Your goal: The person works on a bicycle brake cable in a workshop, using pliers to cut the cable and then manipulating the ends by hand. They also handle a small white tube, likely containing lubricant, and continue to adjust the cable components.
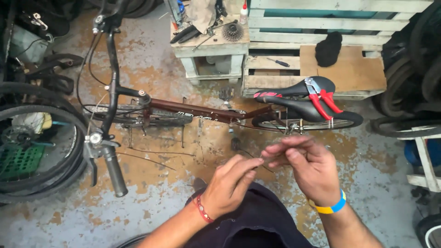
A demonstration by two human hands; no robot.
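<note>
At far left, spare tyres (32, 138) lean by a dark red bicycle (193, 111) lying on a stained concrete floor (151, 202). In the lower centre, the left hand (229, 186) and right hand (308, 167) pinch a thin wire (258, 160) between closed fingertips; it looks light, springy and slippery, best held near its ends. Red-handled pliers (321, 98) rest on the saddle (298, 98) beside a pale wooden pallet (340, 69).

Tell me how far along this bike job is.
Done: the bike stands on the floor with red-handled pliers parked on its saddle. In hand: the left hand and right hand pinch something thin between the fingertips, too small to identify. Left: tools and a gear cluster lie out on the small table.
</note>
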